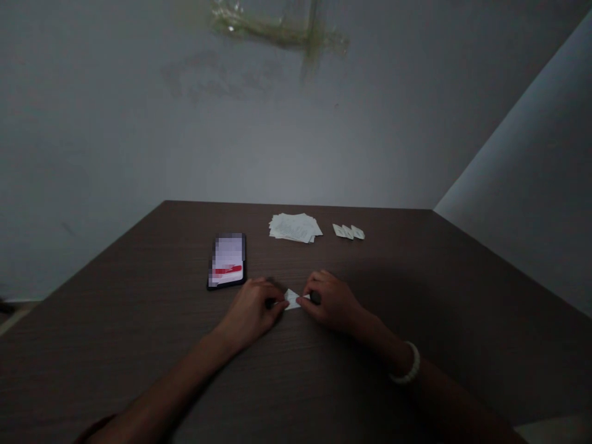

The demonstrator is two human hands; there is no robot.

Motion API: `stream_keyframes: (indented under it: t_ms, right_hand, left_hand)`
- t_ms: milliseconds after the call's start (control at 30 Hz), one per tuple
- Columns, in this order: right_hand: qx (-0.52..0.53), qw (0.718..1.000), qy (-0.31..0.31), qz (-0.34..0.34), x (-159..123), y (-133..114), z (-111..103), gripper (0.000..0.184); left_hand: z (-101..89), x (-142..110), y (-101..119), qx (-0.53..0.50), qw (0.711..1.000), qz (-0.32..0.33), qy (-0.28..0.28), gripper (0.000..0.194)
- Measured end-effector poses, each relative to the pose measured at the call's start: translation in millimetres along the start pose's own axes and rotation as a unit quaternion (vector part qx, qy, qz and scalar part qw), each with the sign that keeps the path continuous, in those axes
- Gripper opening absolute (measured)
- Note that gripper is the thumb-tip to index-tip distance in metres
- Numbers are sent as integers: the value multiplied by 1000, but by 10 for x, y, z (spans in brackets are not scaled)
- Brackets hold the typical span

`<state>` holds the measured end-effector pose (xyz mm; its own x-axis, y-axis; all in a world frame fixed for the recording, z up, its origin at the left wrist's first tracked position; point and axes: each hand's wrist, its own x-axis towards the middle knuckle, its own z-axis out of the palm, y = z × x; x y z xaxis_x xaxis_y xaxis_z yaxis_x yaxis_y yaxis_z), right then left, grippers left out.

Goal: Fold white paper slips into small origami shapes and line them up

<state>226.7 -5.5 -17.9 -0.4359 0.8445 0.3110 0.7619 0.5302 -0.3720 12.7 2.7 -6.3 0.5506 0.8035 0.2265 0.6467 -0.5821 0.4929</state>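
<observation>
A small white piece of paper (291, 299) with a peaked upper edge is held between my two hands, low over the dark wooden table (287, 370). My left hand (259, 303) pinches its left side between thumb and fingers. On the opposite side, my right hand (332, 300) grips the paper with thumb and forefinger. Both hands are closed, and their fingertips cover the paper's ends. A pale bracelet (412, 364) circles my right wrist.
A loose stack of white paper sheets (294, 227) lies near the table's far edge. To its right are several small folded papers (348, 232), overlapping in a row. A phone (227, 260) with a lit, blurred screen lies left of my hands. Behind the table rises a grey wall (296, 142).
</observation>
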Motion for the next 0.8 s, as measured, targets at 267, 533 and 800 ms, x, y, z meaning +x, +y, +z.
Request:
stream_keyframes:
  t_ms: [267,533,800]
  right_hand:
    - [-16,1000,-14,0,18,11,5,17]
    - [-58,998,11,-22,-17,-46,-26,15]
    - [-129,972,-30,-196,-64,-18,-58,20]
  left_hand:
    - [12,12,13,24,1000,6,0,13]
    - [40,-4,-3,45,999,9,13,13]
    - [30,1,32,40,999,-3,4,11]
